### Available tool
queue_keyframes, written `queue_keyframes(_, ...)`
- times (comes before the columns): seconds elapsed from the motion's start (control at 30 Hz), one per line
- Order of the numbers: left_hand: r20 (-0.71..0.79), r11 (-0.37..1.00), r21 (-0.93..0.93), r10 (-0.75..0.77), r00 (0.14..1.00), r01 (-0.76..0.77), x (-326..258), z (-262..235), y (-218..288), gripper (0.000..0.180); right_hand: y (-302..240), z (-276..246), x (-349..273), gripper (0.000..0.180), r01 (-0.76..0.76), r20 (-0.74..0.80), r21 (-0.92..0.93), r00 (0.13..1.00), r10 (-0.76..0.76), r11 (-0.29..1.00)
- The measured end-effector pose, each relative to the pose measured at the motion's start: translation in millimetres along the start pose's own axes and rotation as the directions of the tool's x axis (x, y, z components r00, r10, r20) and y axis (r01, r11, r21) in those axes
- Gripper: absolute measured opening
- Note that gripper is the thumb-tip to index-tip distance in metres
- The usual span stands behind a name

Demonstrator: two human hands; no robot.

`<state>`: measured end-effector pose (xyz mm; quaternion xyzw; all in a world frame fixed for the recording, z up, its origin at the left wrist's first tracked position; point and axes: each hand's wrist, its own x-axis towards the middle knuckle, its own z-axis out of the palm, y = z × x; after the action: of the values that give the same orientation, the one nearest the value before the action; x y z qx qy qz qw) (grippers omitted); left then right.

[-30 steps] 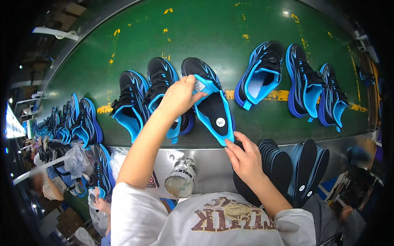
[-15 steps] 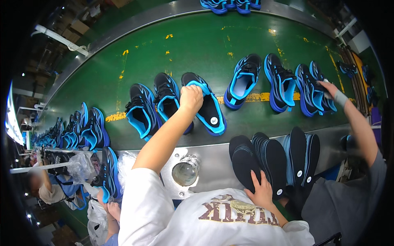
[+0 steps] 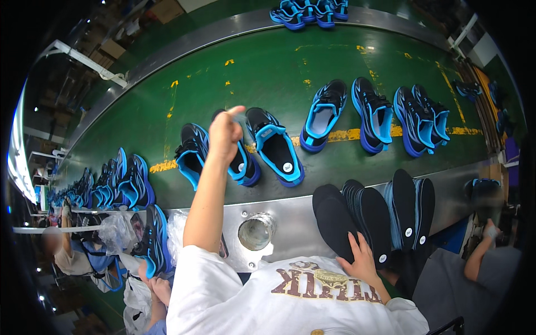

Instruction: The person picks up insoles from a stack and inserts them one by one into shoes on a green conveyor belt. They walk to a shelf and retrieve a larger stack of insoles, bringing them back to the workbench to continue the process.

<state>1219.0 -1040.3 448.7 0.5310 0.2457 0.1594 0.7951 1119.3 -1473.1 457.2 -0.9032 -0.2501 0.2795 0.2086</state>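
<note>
My left hand [image 3: 225,137] hangs over a black and blue sneaker [image 3: 249,167], its fingers curled and the thumb side blurred. What they hold, if anything, is hidden. A white dot shows inside that sneaker's heel. To the right stands another sneaker [image 3: 281,159] with a black insole inside and its tongue folded back; to the left, a third sneaker [image 3: 192,156] is partly behind my forearm. At the bench edge my right hand [image 3: 362,259] grips the heel end of a black insole [image 3: 332,215], fingers on top, thumb at its edge.
Beside that insole lie stacks of black insoles [image 3: 373,223] [image 3: 402,206]. More sneakers [image 3: 371,117] stand right on the green surface [image 3: 251,67], others at far left. A round metal-lined hole [image 3: 255,231] sits in the steel edge. Co-workers' hands [image 3: 159,287] [image 3: 491,231] are at both sides.
My left hand has let go of the right-hand sneaker's tongue and moved left over the neighbouring sneaker. My right hand stays at the insoles. The right co-worker's hand has withdrawn from the sneakers.
</note>
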Motion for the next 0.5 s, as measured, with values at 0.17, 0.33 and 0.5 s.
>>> queue_keyframes(0.17,0.052,0.968,-0.246,-0.043,0.998,0.055,18,33,29,0.027,3,-17,2,0.061,0.025,-0.119,0.046,0.993,-0.019,0.999)
queue_keyframes(0.33,0.420,0.355,0.795,0.266,0.868,-0.493,39,98,-19,0.039,1,-56,26,0.035,0.087,-0.303,0.007,0.950,-0.081,0.996)
queue_keyframes(0.5,0.686,-0.213,0.678,-0.158,0.710,-0.703,81,123,-69,0.041,7,-99,60,0.022,0.036,-0.505,0.053,0.863,-0.005,0.998)
